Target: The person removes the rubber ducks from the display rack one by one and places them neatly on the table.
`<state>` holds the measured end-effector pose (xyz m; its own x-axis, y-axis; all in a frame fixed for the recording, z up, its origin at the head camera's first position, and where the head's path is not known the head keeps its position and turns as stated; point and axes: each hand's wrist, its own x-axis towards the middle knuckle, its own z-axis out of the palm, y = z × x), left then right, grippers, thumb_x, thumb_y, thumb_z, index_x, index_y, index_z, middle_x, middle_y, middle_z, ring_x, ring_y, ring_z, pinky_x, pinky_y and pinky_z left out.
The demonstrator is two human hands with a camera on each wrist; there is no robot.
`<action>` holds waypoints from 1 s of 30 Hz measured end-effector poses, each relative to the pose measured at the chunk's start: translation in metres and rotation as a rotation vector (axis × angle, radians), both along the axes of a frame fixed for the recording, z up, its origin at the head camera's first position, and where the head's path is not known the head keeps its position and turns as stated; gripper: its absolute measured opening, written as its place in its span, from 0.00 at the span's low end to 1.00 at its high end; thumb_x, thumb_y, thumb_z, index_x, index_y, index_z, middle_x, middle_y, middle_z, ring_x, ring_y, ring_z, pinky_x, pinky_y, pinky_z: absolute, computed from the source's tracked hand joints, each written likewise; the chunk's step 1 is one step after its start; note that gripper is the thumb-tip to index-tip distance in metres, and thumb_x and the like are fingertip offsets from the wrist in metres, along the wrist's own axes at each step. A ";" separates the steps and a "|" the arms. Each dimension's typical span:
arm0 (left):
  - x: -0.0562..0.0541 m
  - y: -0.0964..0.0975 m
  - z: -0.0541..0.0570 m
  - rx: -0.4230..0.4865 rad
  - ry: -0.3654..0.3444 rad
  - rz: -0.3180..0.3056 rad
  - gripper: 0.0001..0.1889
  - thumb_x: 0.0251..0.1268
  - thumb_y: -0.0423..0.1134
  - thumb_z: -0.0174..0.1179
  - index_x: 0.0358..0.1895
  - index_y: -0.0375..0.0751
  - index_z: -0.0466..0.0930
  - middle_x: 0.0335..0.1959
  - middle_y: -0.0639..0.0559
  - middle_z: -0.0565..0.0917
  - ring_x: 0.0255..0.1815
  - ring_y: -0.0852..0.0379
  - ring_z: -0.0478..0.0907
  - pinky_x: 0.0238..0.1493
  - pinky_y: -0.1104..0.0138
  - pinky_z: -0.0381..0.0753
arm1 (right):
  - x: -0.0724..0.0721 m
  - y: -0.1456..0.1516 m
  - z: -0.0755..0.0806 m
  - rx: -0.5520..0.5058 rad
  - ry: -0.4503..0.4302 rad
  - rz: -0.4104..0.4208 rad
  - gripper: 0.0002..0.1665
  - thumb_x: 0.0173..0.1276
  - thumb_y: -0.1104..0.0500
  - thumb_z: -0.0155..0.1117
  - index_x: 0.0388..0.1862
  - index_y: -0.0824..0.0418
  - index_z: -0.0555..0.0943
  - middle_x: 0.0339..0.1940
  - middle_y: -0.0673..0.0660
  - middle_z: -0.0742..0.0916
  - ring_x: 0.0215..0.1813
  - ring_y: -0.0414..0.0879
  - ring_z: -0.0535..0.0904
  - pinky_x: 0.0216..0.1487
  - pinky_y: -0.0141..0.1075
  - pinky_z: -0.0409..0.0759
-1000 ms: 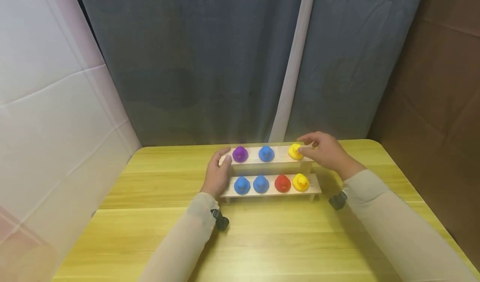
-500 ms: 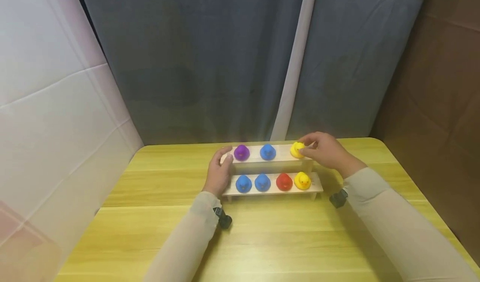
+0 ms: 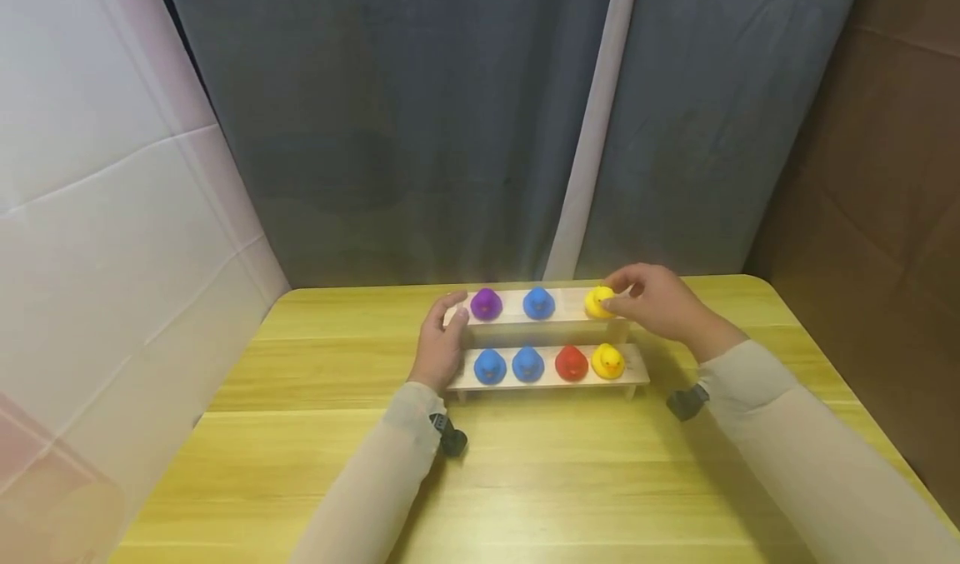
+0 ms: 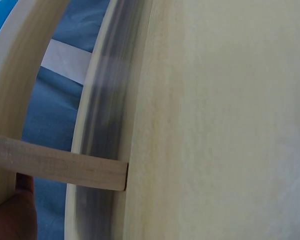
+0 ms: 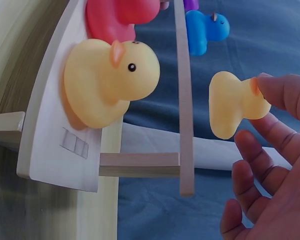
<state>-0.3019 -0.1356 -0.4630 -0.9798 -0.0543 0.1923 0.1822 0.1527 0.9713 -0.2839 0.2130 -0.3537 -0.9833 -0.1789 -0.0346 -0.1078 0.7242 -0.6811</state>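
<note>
A two-tier wooden stand (image 3: 585, 328) holds several rubber ducks. At the right end of the upper tier, my right hand (image 3: 656, 304) pinches a yellow rubber duck (image 3: 597, 303) by its head between thumb and index finger. In the right wrist view a gap shows between this duck (image 5: 225, 107) and the upper board (image 5: 186, 115); its other fingers are loosely bent. My left hand (image 3: 437, 349) grips the left end of the stand's upper tier, thumb in front. The left wrist view shows only part of that hand (image 4: 15, 217), beside a stand leg (image 4: 65, 165).
On the upper tier stand a purple duck (image 3: 486, 305) and a blue duck (image 3: 538, 304). The lower tier bears two blue ducks (image 3: 490, 367), a red duck (image 3: 572, 365) and another yellow duck (image 3: 608, 361). A grey curtain (image 3: 420, 147) hangs behind the wooden table (image 3: 540, 481).
My right thumb and index finger have drawn in around the yellow duck's head. The left hand stays at the stand's left end; the view has shifted slightly.
</note>
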 end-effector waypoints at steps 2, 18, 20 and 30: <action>0.000 0.001 -0.002 0.001 -0.001 0.000 0.19 0.83 0.44 0.53 0.70 0.50 0.77 0.77 0.50 0.72 0.83 0.47 0.60 0.84 0.48 0.52 | 0.003 0.002 0.000 0.001 0.007 0.001 0.25 0.72 0.47 0.71 0.62 0.57 0.82 0.60 0.60 0.82 0.58 0.57 0.74 0.52 0.44 0.80; 0.001 0.004 0.001 0.001 0.003 0.003 0.19 0.83 0.45 0.53 0.70 0.49 0.77 0.77 0.49 0.72 0.83 0.45 0.60 0.84 0.46 0.52 | 0.030 0.019 0.009 -0.013 0.087 0.052 0.19 0.70 0.52 0.74 0.55 0.59 0.86 0.50 0.59 0.84 0.50 0.54 0.75 0.43 0.41 0.76; 0.001 0.005 0.002 0.003 0.004 0.001 0.19 0.83 0.45 0.53 0.70 0.50 0.76 0.77 0.49 0.72 0.83 0.45 0.60 0.84 0.46 0.52 | 0.033 0.020 0.009 -0.029 0.102 0.069 0.17 0.69 0.53 0.74 0.53 0.59 0.87 0.47 0.58 0.84 0.48 0.53 0.75 0.41 0.40 0.76; 0.003 0.007 0.003 0.033 -0.004 -0.001 0.19 0.83 0.43 0.52 0.70 0.48 0.76 0.77 0.48 0.72 0.82 0.46 0.61 0.84 0.47 0.51 | 0.051 0.020 0.002 -0.058 0.132 0.135 0.14 0.67 0.57 0.76 0.50 0.59 0.89 0.42 0.55 0.85 0.44 0.51 0.76 0.40 0.37 0.77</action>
